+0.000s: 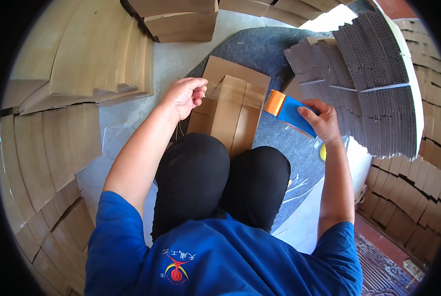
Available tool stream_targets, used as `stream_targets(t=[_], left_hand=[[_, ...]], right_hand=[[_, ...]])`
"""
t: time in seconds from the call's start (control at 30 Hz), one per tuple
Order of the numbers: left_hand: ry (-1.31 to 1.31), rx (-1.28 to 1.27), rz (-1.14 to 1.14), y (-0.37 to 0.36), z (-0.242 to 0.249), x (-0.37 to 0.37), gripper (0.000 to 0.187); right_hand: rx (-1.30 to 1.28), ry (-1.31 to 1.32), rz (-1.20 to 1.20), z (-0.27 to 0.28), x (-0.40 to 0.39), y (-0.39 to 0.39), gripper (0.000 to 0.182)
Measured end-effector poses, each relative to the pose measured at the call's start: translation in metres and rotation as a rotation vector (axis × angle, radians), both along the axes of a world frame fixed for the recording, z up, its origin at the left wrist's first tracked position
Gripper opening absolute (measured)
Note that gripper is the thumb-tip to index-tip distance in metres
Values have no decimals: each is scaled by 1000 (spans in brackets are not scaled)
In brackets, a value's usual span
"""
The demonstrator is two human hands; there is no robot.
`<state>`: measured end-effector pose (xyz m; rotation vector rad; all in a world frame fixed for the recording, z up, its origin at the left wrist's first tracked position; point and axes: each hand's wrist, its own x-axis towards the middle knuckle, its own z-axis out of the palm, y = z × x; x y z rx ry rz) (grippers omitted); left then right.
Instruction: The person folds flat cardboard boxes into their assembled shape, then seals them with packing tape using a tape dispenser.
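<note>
A brown cardboard box [225,118] lies in front of my knees, its flaps folded in and a seam running along its top. My right hand [321,121] is wrapped around a blue tape dispenser [295,114] with an orange roll [275,102] at its front end, just right of the box. At the box's left edge, my left hand [187,97] is closed in a pinch. A faint clear strip of tape [252,96] spans the box between the roll and my left fingers.
Folded cardboard stacks [97,49] rise at the left. Strapped bundles of grey-edged cardboard [373,84] stand at the right, with more stacks [427,123] behind. Another carton [181,24] sits at the back. A dark mat [250,44] covers the floor.
</note>
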<state>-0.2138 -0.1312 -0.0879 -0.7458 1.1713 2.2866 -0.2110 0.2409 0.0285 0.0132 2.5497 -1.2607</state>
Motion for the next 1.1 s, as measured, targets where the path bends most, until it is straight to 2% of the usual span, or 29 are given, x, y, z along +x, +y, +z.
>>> stream_targets(t=[0.03, 0.2, 0.3, 0.4, 0.43, 0.5, 0.53, 0.57, 0.63, 0.67, 0.73, 0.77, 0.83, 0.87, 0.93, 0.97, 1.0, 1.07, 1.1], left_hand=[[-42, 0, -18, -1, -2, 0, 8], [-49, -95, -55, 13, -18, -3, 24], [-35, -121, -64, 24, -39, 0, 22], [51, -273, -70, 49, -66, 10, 17], [103, -385, -95, 54, -64, 11, 19], [398, -685, -159, 58, -75, 11, 21], [395, -851, -357, 56, -66, 10, 29], [398, -855, -367, 56, -78, 12, 29], [362, -1157, -438, 62, -74, 11, 40], [219, -1200, -560, 59, -72, 14, 48], [557, -1253, -318, 55, -57, -6, 51], [753, -1310, -177, 58, -48, -18, 39], [1133, -1292, -204, 69, -17, -43, 22], [1218, -1265, -233, 79, -15, -54, 17], [1102, -1325, -627, 90, -4, -59, 20], [1001, -1257, -753, 93, -12, -64, 25], [1006, -1253, -760, 94, -15, -67, 25], [801, -1044, -781, 94, -24, -73, 27], [824, -979, -768, 92, -28, -75, 29]], right_hand=[[56, 2, 10, -3, -2, 2, 30], [10, -62, -30, -25, -14, 11, 30], [-11, -120, -41, -44, -17, 28, 30], [-39, -166, -60, -62, -16, 34, 31], [-50, -168, -67, -65, -16, 34, 31], [-50, -172, -70, -69, -16, 33, 31], [-45, -172, -69, -70, -15, 33, 32], [-51, -172, -78, -73, -15, 33, 32], [-26, -167, -59, -78, -15, 35, 32], [-28, -167, -69, -80, -15, 36, 32], [-31, -142, -23, -80, -16, 36, 33], [-29, -147, -37, -79, -15, 36, 33], [-24, -181, -44, -77, -15, 35, 33], [-24, -179, -46, -78, -15, 36, 33], [-106, -182, -37, -81, -15, 37, 33], [-108, -179, -43, -81, -15, 40, 33], [-70, -157, -24, -78, -15, 40, 33], [-33, -140, -17, -73, -16, 42, 33], [-40, -145, -4, -71, -15, 43, 32]])
